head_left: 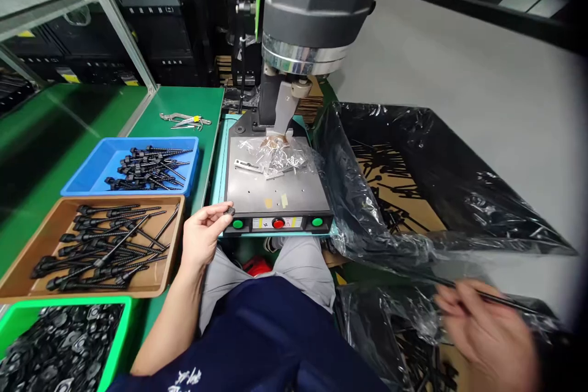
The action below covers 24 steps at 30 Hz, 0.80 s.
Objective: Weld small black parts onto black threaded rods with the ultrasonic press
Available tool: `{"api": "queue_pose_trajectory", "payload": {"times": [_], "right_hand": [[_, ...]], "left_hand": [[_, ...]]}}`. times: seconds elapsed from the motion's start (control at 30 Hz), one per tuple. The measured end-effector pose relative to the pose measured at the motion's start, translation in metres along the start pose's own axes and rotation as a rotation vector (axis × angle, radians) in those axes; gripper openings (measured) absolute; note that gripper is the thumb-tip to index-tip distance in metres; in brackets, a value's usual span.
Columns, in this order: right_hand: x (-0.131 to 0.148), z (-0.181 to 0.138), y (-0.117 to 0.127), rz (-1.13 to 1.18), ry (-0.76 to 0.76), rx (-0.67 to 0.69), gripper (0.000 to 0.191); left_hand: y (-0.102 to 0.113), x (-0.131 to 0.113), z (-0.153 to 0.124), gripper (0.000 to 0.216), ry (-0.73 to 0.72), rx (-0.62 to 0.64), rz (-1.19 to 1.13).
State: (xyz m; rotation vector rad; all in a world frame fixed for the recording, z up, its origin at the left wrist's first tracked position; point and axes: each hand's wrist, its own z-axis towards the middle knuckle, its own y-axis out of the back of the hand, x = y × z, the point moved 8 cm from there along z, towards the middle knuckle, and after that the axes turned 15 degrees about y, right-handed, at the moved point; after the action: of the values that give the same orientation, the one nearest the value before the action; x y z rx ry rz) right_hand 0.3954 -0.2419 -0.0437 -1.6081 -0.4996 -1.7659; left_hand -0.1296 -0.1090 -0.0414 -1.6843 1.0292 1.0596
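My left hand (204, 234) pinches a small black part (229, 211) at the front left corner of the press machine's metal plate (294, 193), next to its left green button (237, 224). Low at the right, my right hand (482, 331) is blurred and closed round a long thin black rod (500, 301), above a plastic-lined box of black parts (413, 343). A clear plastic bag with small metal pieces (275, 156) lies on the plate under the press head (285, 111).
Left of the machine on the green bench stand a blue tray of black rods (103, 162), a brown tray of longer black rods (32, 257) and a green bin of small black parts (117, 343). A large plastic-lined carton (459, 196) sits at the right. Metal tools (184, 119) lie behind the blue tray.
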Motion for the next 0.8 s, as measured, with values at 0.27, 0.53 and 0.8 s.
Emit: {"api": "queue_pose_trajectory", "payload": {"times": [0.27,0.53,0.8], "right_hand": [[-0.045,-0.105,-0.25,0.456,-0.415,0.585,0.031],[-0.056,-0.15,-0.313,0.694,-0.672,0.654,0.026],[-0.072,-0.163,-0.311,0.742,-0.862,0.49,0.02]], "left_hand": [[-0.026,0.01,-0.01,0.032,0.172,0.062,-0.29],[-0.027,0.014,-0.013,0.03,0.129,-0.016,-0.37],[-0.039,0.012,-0.006,0.029,0.129,0.015,-0.304]]}}
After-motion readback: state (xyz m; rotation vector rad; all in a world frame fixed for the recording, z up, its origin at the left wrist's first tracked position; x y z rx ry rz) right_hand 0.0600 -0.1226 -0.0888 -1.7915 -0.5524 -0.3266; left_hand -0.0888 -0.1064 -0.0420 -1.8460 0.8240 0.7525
